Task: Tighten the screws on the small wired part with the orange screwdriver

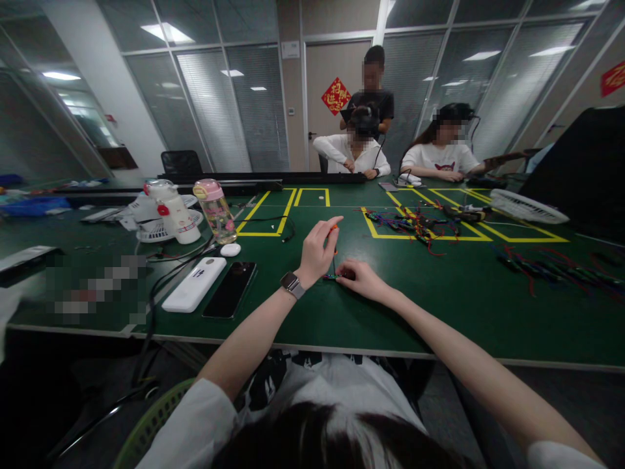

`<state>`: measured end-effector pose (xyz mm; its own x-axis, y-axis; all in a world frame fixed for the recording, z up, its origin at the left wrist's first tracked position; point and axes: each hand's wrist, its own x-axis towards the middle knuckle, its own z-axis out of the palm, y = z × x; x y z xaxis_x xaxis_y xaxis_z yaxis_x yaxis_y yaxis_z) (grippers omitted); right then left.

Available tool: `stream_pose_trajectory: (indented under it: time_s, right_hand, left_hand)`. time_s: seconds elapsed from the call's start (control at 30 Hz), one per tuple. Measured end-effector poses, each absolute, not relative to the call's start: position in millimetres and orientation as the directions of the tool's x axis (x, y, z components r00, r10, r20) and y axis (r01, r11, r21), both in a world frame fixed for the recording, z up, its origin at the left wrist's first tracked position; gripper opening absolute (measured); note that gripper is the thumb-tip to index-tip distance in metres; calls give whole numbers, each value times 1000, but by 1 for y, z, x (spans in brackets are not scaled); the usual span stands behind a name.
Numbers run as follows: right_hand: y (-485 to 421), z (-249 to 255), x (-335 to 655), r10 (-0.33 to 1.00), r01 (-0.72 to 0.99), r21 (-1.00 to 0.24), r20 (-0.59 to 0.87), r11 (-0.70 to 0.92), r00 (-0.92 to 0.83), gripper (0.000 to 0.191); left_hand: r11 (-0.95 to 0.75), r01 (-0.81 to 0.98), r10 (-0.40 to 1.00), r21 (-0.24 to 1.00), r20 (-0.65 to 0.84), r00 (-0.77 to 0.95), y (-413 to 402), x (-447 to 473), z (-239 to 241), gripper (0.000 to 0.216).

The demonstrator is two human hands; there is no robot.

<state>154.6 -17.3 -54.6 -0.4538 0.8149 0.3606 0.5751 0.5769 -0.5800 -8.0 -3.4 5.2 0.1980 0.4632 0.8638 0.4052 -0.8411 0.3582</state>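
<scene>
Prob. screwdriver (335, 251), orange hdl, near-vert. at sm. bd (330, 277)

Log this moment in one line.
left hand: holds thin orange-topped tool, upright | right hand: at small part | surface: green table

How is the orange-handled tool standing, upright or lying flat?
Upright: the tool has its orange end up at the left hand, its dark shaft running down toward the right hand.

And there on the left wrist (303, 276) sits a watch (290, 283), square-cornered, dark-faced, on a pale grey band (297, 291)! Up the arm, a loose, pale left sleeve (188, 423); across, a matching right sleeve (556, 454). The top (317, 391) runs whitish and creased, with bold black patches (263, 385) showing alongside!
</scene>
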Motion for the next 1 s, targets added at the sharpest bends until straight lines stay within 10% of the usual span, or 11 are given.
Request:
stream_pose_trajectory:
  time_s: [1.0]
  right_hand:
    - [-18, -56, 155, 797, 595, -531, 385, 603, -464, 4]
  left_hand:
    - [-839, 400, 463, 369, 870, 168, -5, -7, 8, 25]
